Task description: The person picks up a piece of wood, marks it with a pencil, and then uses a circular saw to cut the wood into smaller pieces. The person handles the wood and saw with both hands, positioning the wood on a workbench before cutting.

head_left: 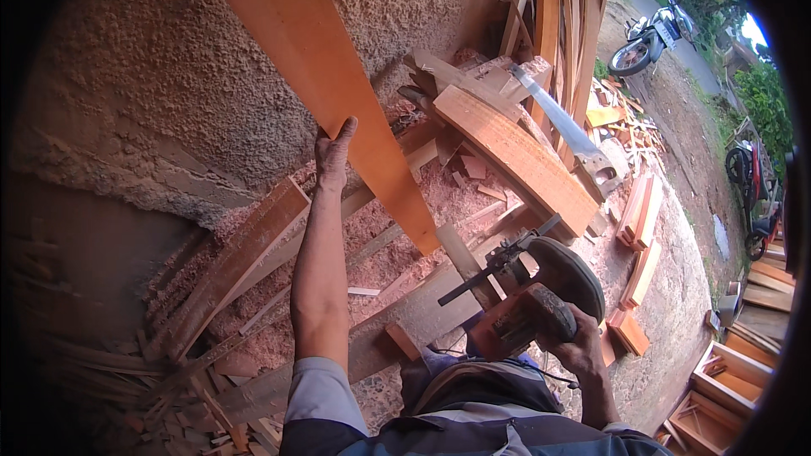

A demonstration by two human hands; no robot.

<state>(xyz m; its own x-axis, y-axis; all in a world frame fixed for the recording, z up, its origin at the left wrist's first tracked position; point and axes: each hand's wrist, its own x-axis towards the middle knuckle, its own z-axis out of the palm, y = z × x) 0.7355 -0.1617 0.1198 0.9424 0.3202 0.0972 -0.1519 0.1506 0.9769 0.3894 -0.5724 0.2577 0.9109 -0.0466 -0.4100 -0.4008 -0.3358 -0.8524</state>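
My left hand (334, 152) grips the edge of a long orange-brown wooden board (359, 131), thumb on its face. The board slants from the upper left toward the middle, its narrower lower end near a workbench plank (380, 331). In my right hand (583, 344) is a dark hand-held power tool (528, 312) with a rounded black part, a metal bracket and a guide rod. It is held close to my body at the near end of the bench, apart from the board. A short upright strip of wood (460, 260) stands beside the tool.
Beyond the bench lies a thick timber beam (515, 152) with a handsaw (566, 122) beside it. Curved wood pieces (245, 262) and pinkish shavings (397, 257) spread below a rough wall (169, 59). Wood blocks (642, 270) lie to the right; motorcycles (650, 42) stand farther off.
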